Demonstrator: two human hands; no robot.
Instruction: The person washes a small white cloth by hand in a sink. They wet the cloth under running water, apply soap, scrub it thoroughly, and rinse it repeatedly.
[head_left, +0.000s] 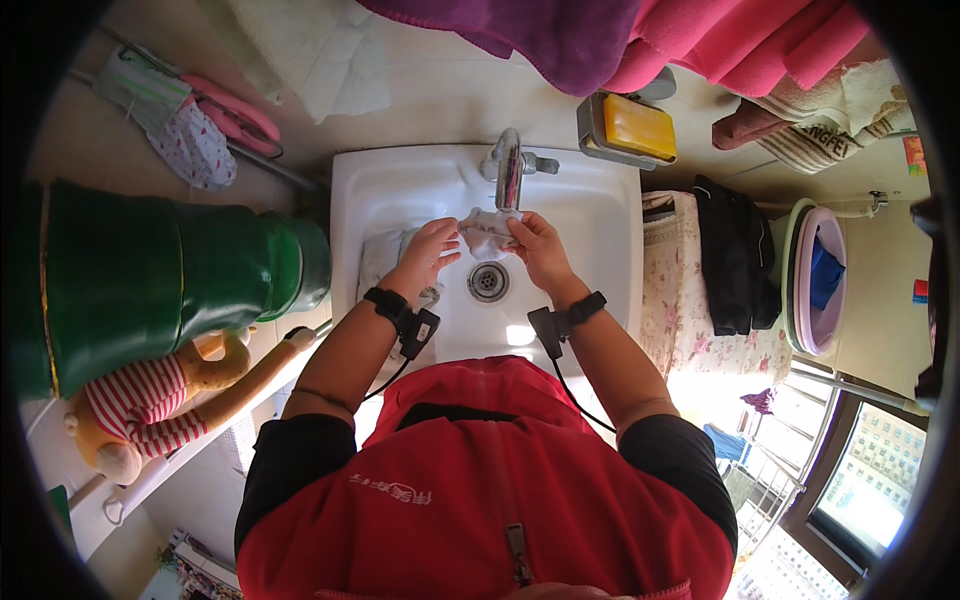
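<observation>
A small, crumpled whitish cloth (484, 234) hangs just below the spout of a chrome faucet (510, 176). My right hand (541, 251) pinches its right side between thumb and fingers. On the other side, my left hand (427, 261) has its fingers spread close to the cloth's edge; whether they touch it I cannot tell. Both hands are over a white washbasin (600, 225), above and beside its metal drain (488, 282). A larger pale cloth (380, 259) lies in the basin's left side, partly hidden by my left hand and wrist.
A soap box (592, 127) with a yellow soap bar (639, 126) stands at the back right corner. A green covered cylindrical object (150, 277) and a striped plush toy (150, 401) are at left. Flower-patterned fabric (675, 300) with dark clothing (735, 262) borders the right. Towels (570, 37) hang above.
</observation>
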